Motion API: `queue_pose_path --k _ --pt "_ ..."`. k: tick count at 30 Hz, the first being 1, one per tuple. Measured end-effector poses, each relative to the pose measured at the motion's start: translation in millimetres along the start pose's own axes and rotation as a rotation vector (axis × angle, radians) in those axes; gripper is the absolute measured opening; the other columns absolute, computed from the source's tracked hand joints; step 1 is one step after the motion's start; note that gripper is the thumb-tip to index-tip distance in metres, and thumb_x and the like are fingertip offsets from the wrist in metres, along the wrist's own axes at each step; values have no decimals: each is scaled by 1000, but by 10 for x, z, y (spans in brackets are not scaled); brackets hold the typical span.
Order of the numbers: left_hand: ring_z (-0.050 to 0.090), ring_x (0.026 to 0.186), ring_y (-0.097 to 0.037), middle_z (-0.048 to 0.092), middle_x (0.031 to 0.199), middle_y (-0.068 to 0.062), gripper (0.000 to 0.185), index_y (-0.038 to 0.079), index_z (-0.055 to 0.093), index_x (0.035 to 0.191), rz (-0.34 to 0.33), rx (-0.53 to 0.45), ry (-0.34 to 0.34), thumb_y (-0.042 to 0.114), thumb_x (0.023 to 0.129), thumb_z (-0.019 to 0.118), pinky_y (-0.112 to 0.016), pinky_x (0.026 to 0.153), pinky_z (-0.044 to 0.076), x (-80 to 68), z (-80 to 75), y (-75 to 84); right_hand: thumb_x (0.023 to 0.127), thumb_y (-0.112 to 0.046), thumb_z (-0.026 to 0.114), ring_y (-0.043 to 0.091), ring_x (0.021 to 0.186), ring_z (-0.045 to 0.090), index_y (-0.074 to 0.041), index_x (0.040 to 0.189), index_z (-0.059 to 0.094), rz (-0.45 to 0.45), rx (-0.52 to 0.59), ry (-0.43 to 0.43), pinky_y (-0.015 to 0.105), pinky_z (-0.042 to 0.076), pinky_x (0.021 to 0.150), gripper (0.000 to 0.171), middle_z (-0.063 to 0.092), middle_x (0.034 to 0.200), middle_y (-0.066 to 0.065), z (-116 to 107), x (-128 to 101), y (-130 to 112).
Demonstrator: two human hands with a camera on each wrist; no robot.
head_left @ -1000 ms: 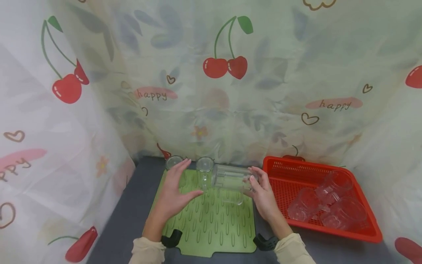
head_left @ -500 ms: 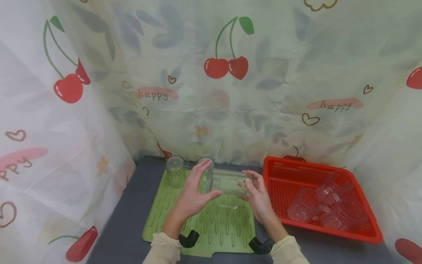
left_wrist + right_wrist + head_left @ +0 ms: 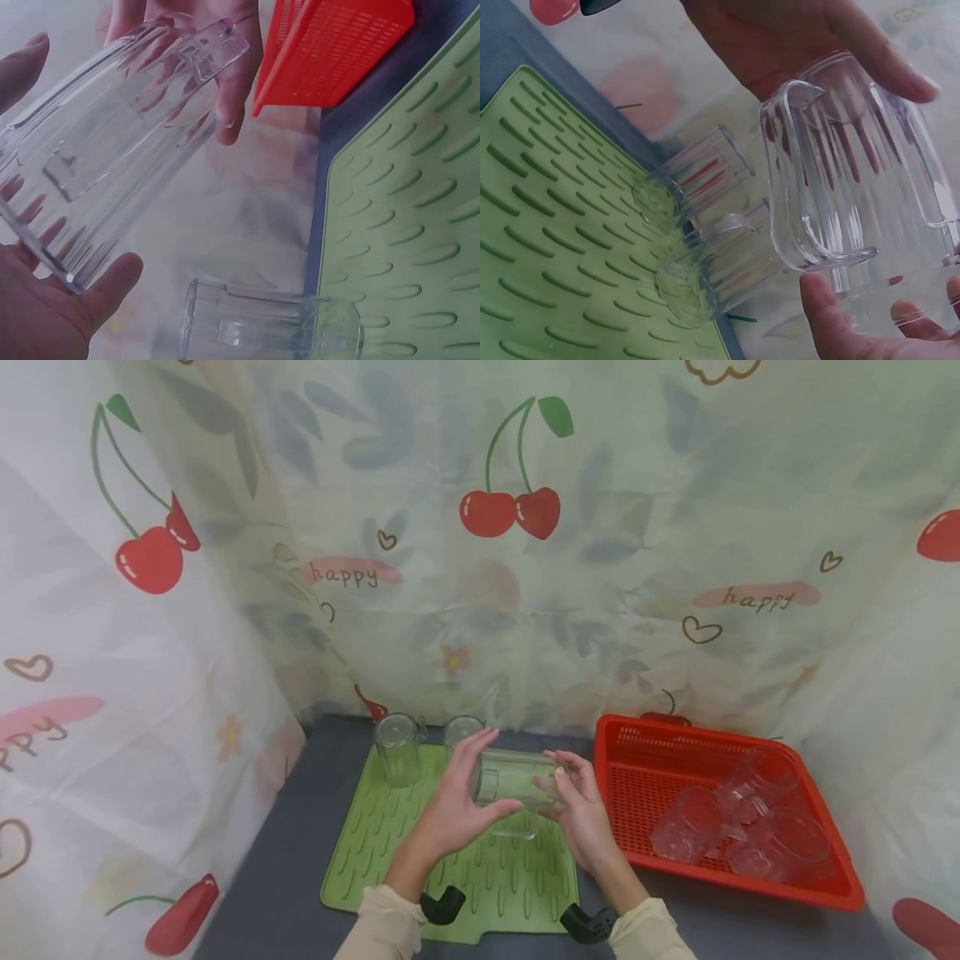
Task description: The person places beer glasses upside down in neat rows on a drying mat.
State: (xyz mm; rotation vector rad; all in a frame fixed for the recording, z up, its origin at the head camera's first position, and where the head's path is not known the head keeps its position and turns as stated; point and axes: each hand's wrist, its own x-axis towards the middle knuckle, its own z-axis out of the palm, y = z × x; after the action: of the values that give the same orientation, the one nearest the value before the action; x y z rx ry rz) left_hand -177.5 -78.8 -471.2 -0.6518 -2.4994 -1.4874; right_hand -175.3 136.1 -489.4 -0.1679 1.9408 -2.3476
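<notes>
We hold the clear mug [image 3: 516,779] sideways above the green mat [image 3: 480,868]: left hand [image 3: 457,802] grips its base end, right hand [image 3: 581,810] its rim end (handle down).

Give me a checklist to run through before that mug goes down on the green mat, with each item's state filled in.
1. Both hands on the mug: left hand and right hand hold it. Ok.
2. Mug upright: it lies sideways. Not ok.
3. Free spot on the green mat: ok.
4. Two mugs at the mat's back edge standing clear: ok.
5. Mug empty: cannot tell.
6. Red basket apart from the mat: ok.
</notes>
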Motion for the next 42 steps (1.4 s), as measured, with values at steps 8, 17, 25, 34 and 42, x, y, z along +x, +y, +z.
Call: queue_pose_path --k 8,17,25,34,42 --pt "31 154 -25 29 166 -2 100 34 26 160 26 10 -1 39 81 87 -58 122 32 17 35 21 112 -34 37 33 133 56 -13 149 26 38 23 -8 40 56 91 44 28 160 8 2 3 40" --pt "38 149 -27 36 161 0 91 32 35 157 112 -1 38 30 82 87 -59 118 39 33 64 24 113 -35 34 51 143 41 -12 151 21 55 1 -27 51 56 100 47 19 163 14 -25 0 54" --pt "44 144 -25 42 156 -6 79 29 48 149 181 -24 93 25 81 88 -55 113 44 58 75 41 112 -38 38 49 140 48 -8 153 26 7 -189 17 48 59 97 52 30 163 17 -47 -15 62" --pt "44 143 -21 44 154 0 78 29 50 148 188 -32 119 24 80 89 -51 114 45 120 77 38 108 -44 48 36 144 48 -17 151 43 -30 -446 72 55 52 104 51 44 158 9 -124 -41 19" --pt "43 144 -22 43 155 -2 75 28 53 147 218 -16 122 26 81 89 -51 113 46 163 76 56 106 -42 54 36 146 45 -18 151 44 -84 -545 75 60 45 111 52 47 157 10 -237 -71 -69"
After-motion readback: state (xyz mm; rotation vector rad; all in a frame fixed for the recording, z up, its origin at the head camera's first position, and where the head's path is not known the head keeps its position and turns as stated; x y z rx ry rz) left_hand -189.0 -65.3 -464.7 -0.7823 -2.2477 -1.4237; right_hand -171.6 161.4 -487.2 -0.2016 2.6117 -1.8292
